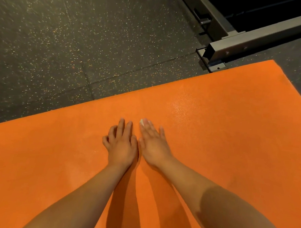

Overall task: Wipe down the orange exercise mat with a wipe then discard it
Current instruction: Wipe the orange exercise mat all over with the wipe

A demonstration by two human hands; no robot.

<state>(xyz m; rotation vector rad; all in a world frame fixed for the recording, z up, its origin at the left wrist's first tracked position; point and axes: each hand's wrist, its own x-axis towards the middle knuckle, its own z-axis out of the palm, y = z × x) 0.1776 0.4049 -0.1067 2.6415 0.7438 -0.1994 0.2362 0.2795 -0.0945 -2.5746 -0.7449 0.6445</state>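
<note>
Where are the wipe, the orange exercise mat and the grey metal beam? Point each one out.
wipe [142,122]: head view, white edge peeking past the right hand [152,144].
orange exercise mat [218,123]: head view, bare glossy patch of its surface.
grey metal beam [262,37]: head view, middle of its lit face.

An orange mat [218,123] fills the lower and right part of the frame, lying on a dark speckled floor [61,42], with a shiny patch right of centre. Near the middle, the left hand [121,146] and the right hand [152,145] rest palm-down on the mat, side by side and touching at the thumbs, with the left hand's outer fingers bent; a small white bit of a wipe [142,122] shows at the right hand's fingertips. A grey metal frame [262,38] stands in the upper right, just beyond the mat's far corner.
</note>
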